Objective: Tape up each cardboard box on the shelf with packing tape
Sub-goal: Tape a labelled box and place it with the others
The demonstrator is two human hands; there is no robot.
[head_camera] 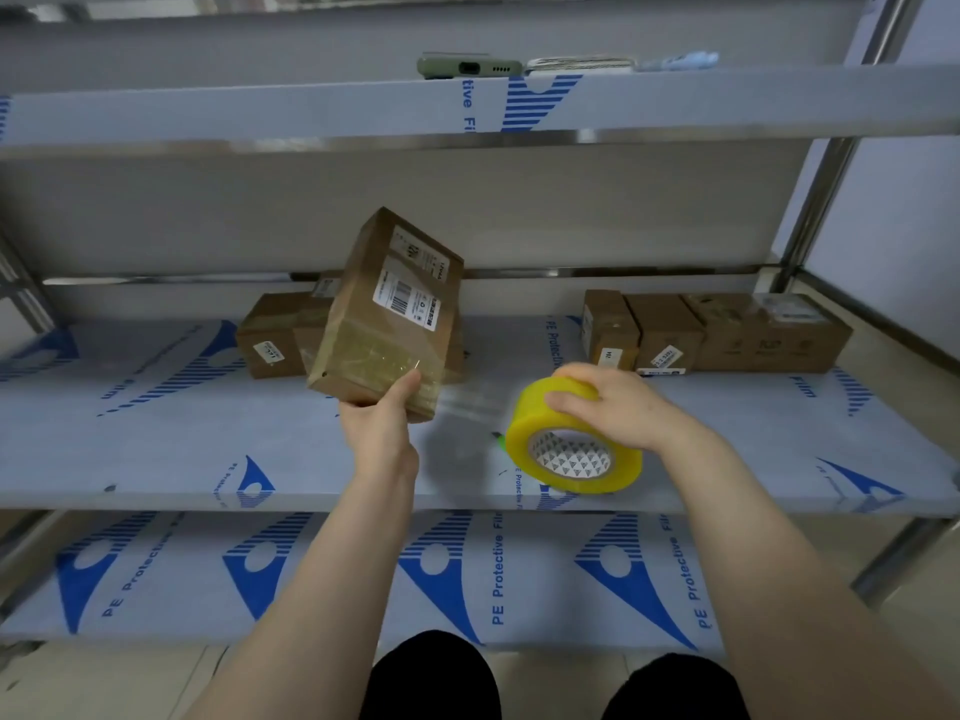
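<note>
Seeing a green phone lying flat at the top centre of the frame, port end facing the camera. Finding a pale flat bundle just beside it on the right, too blurred for naming, and a light-blue item further right. Noting blue-printed protective film stretching across the middle and lower frame, a small green object peeking out near the centre, and dark trousers showing at the bottom edge.
</note>
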